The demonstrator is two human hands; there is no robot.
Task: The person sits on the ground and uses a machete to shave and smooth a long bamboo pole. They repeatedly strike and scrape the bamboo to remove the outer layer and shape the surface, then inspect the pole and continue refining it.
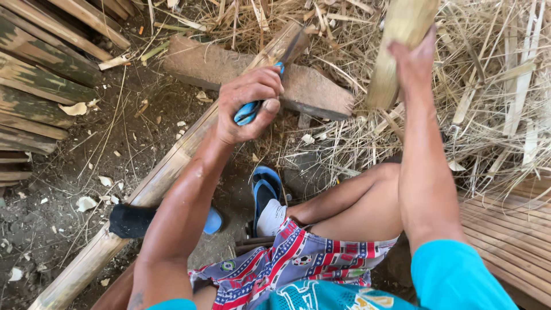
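Clenched in a fist, the left hand (248,103) grips one knife by its blue handle (248,111), the dark blade (294,45) pointing up and away along a long split bamboo pole (150,186) that runs diagonally from the lower left of the view to the upper middle. Higher up and to the right, the right hand (414,60) wraps around the near end of a second, shorter bamboo piece (398,46), held tilted close to upright above the ground; its fingers are closed on it. One flat grey stone block (241,72) lies across the ground under the far end of the pole, just beyond the knife hand. Two feet show below the forearms: one in a black sock on a blue sandal (213,220) beside the pole, one in a white sock on another blue sandal (265,192). Patterned shorts (287,261) cover the lap. Dry straw-like shavings (488,86) heap thickly on the right, partly hiding the ground there. Several weathered split planks (40,74) are stacked at the left edge, and a mat of thin slats (511,229) lies at the lower right. Bare dark earth (63,189), littered with pale chips, forms the working surface outdoors.
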